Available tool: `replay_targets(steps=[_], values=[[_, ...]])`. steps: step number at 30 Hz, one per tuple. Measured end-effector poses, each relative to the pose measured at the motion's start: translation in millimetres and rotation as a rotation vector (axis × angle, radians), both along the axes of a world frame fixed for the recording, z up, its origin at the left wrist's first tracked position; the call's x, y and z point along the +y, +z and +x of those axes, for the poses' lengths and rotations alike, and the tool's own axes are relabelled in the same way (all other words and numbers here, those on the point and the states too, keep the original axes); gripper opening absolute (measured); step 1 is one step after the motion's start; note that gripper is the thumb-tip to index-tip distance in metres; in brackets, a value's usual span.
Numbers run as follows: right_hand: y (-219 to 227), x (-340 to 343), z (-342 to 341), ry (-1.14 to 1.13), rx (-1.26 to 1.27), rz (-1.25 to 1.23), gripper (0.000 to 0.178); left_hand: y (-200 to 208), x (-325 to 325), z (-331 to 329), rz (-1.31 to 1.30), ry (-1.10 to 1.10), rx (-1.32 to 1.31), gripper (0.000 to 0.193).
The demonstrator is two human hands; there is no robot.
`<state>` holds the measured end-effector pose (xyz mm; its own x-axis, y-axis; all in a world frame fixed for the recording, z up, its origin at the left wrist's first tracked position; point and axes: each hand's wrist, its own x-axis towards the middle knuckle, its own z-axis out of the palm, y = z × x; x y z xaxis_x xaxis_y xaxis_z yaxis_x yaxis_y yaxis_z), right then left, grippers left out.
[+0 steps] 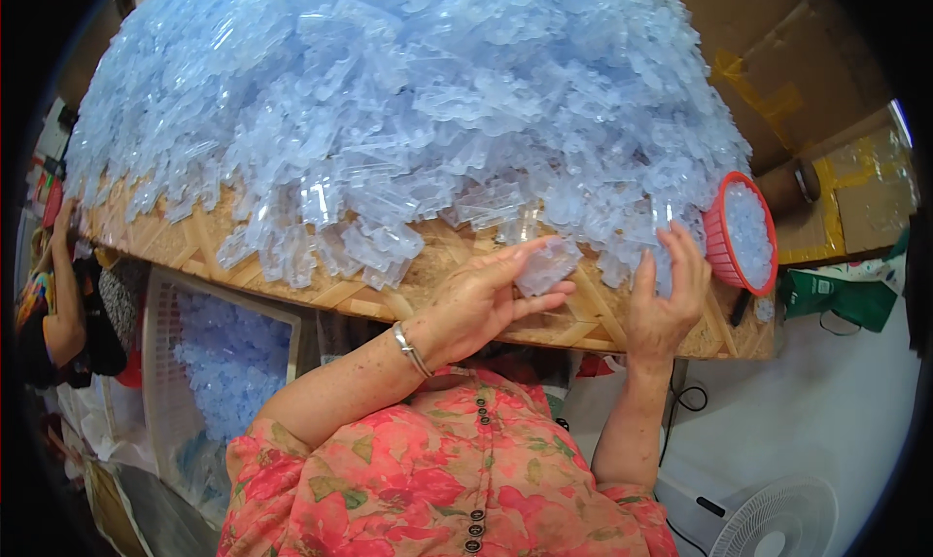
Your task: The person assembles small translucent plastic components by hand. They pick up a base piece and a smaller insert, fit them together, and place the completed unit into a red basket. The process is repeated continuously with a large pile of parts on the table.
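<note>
A clear plastic piece [550, 266] is held between the thumb and fingers of my left hand [486, 295], above the table's front edge. To its right, my right hand [669, 290] reaches over the near rim of the heap, fingers apart and bent. Its fingertips are at some loose clear pieces, and I see nothing gripped in them. Before both hands rises a large heap of clear, bluish plastic pieces [418, 100]. Some stray pieces [379, 251] lie along the wood-patterned tabletop [607, 304].
A red basket [719, 251] of small clear pieces stands at the table's right end. Left, below the table, is a white crate [160, 363] with more pieces. A white fan [782, 518] and cardboard boxes [797, 71] are on the right. Another person's arm [64, 295] shows far left.
</note>
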<state>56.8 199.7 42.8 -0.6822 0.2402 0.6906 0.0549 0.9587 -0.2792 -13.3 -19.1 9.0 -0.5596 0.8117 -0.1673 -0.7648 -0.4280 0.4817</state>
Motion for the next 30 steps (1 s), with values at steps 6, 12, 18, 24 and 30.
replay_targets(steps=[6, 12, 18, 24, 30], values=[[-4.3, 46.4, -14.4, -0.183, -0.140, 0.083, 0.032, 3.1, -1.3, 2.8, 0.006, 0.033, 0.027, 0.054], [-5.9, 48.3, -16.6, -0.144, -0.199, 0.030, 0.030, 3.9, -1.1, 3.0, 0.024, 0.064, 0.045, 0.056], [-7.8, 35.3, -13.5, 0.000, 0.049, -0.187, 0.033, 7.0, -1.8, 1.6, 0.055, 0.055, 0.031, 0.057], [-19.2, 5.0, 9.7, 0.298, 0.035, -0.927, 0.033, 10.4, 2.7, 3.4, 0.097, 0.054, 0.001, 0.058], [-8.3, -37.9, 7.0, 0.393, 0.068, -1.237, 0.029, 9.2, 1.1, 5.3, 0.106, 0.028, -0.042, 0.060]])
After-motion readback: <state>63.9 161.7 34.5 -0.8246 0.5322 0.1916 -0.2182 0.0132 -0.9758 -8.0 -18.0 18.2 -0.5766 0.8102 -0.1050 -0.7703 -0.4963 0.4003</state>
